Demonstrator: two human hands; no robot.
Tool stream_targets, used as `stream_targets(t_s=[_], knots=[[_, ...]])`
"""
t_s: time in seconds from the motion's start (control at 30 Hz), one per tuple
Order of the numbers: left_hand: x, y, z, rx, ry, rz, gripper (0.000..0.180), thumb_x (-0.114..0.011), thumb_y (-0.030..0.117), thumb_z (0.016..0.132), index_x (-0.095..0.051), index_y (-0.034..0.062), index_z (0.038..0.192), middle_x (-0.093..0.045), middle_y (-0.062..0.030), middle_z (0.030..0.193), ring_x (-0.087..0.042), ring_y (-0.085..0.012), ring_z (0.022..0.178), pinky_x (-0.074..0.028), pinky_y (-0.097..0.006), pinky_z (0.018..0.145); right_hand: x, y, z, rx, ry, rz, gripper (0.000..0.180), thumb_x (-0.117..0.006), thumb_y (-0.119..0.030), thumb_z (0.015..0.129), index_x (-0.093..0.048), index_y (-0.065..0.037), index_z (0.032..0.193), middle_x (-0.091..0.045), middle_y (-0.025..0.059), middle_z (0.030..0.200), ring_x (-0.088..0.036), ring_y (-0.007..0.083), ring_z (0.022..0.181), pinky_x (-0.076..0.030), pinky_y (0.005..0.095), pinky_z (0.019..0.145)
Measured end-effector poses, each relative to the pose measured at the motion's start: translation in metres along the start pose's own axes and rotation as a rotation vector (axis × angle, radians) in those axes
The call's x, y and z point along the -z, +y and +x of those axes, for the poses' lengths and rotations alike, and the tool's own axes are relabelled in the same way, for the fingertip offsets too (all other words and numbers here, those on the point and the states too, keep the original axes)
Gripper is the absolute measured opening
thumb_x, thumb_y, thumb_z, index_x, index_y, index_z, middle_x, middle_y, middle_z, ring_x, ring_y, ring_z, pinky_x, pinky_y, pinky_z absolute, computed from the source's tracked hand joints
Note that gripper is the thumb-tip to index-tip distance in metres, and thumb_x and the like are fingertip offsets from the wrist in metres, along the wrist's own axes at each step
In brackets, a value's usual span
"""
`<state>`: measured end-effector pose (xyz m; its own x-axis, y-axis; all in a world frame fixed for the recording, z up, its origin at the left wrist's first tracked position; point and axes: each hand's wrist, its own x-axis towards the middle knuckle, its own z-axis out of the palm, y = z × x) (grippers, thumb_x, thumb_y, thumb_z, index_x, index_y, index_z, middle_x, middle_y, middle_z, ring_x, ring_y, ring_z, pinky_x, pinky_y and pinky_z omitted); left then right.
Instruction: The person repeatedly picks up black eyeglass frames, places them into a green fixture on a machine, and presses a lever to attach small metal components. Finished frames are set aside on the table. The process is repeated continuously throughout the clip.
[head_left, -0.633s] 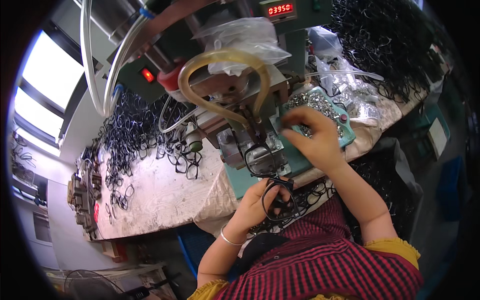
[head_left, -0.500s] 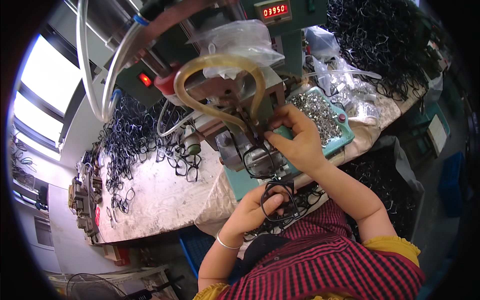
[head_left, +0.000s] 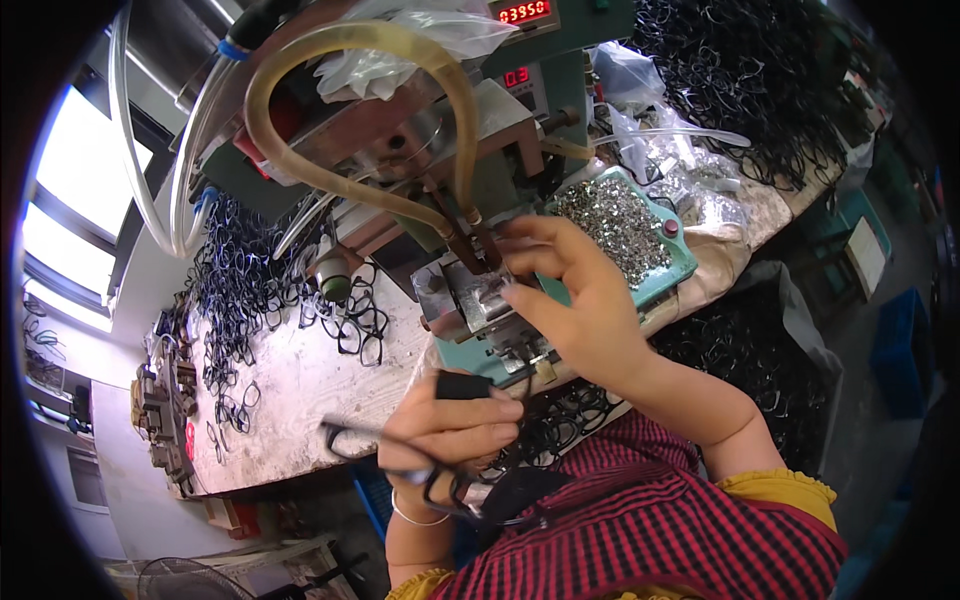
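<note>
My left hand [head_left: 450, 432] is closed on a black eyeglass frame [head_left: 345, 428], smeared by motion, below the front of the bench machine. A black band [head_left: 463, 385] covers part of a finger on that hand. My right hand [head_left: 585, 300] reaches to the machine's metal fixture [head_left: 485, 300], thumb and fingertips close together beside the clamp tips. Whatever lies between them is too small to make out. No eyeglass frame shows in the fixture. More black frames [head_left: 565, 415] lie in front of me, between the machine and my checked apron [head_left: 640, 510].
A green tray [head_left: 680, 268] of small metal parts stands right of the fixture. Black frames pile up at the back right [head_left: 740, 90] and left [head_left: 235, 290]. A curved yellowish hose [head_left: 262, 110] loops above the fixture. A blue crate [head_left: 900, 355] stands at the far right.
The eyeglass frame has come away from the fixture, and my left hand has moved left with it. My right hand has shifted slightly left, staying at the fixture. The view has shifted a little.
</note>
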<state>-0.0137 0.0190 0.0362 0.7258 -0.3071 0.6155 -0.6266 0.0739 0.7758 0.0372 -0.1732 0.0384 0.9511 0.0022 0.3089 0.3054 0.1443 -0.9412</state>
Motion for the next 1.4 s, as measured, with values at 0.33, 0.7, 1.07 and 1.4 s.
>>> stream_targets(t_s=[0.33, 0.7, 1.07, 1.4], knots=[[-0.001, -0.029, 0.037, -0.355, -0.223, 0.647, 0.020, -0.078, 0.015, 0.078, -0.076, 0.0134, 0.098, -0.075, -0.0045, 0.104, -0.069, -0.0264, 0.086, -0.050, -0.050, 0.094, 0.130, 0.103, 0.005, 0.248, 0.242, -1.177, 0.020, -0.078, -0.020, 0.076, -0.076, -0.013, 0.094, -0.064, 0.0188, 0.124, -0.053, 0.0383, 0.127, -0.044, 0.0480, 0.105], [-0.004, -0.019, 0.008, -0.201, -0.171, 0.725, 0.034, -0.079, 0.010, 0.071, -0.075, 0.0120, 0.105, -0.071, -0.0049, 0.119, -0.067, -0.0270, 0.105, -0.048, -0.048, 0.103, 0.110, 0.094, 0.041, 0.500, -0.050, -1.247, 0.023, -0.070, -0.014, 0.079, -0.066, -0.007, 0.100, -0.067, 0.0115, 0.116, -0.060, 0.0330, 0.115, -0.051, 0.0412, 0.082], [0.151, -0.070, -0.028, 0.119, 0.488, 1.284, 0.013, -0.069, 0.002, 0.082, -0.070, 0.0066, 0.094, -0.071, -0.0096, 0.105, -0.062, -0.0320, 0.103, -0.045, -0.040, 0.091, 0.111, 0.119, 0.022, 0.047, 0.448, -0.115, 0.012, -0.067, -0.003, 0.091, -0.071, -0.003, 0.103, -0.069, -0.0002, 0.094, -0.062, 0.0072, 0.085, -0.048, 0.0211, 0.077], [0.217, -0.171, -0.069, 0.462, 0.451, 1.527, 0.013, -0.077, 0.015, 0.075, -0.073, 0.0075, 0.085, -0.069, -0.0146, 0.111, -0.061, -0.0324, 0.104, -0.049, -0.043, 0.090, 0.110, 0.088, -0.010, 0.131, 0.470, -0.612, 0.014, -0.071, 0.001, 0.084, -0.073, 0.000, 0.098, -0.073, 0.0055, 0.095, -0.067, 0.0160, 0.090, -0.050, 0.0269, 0.084]])
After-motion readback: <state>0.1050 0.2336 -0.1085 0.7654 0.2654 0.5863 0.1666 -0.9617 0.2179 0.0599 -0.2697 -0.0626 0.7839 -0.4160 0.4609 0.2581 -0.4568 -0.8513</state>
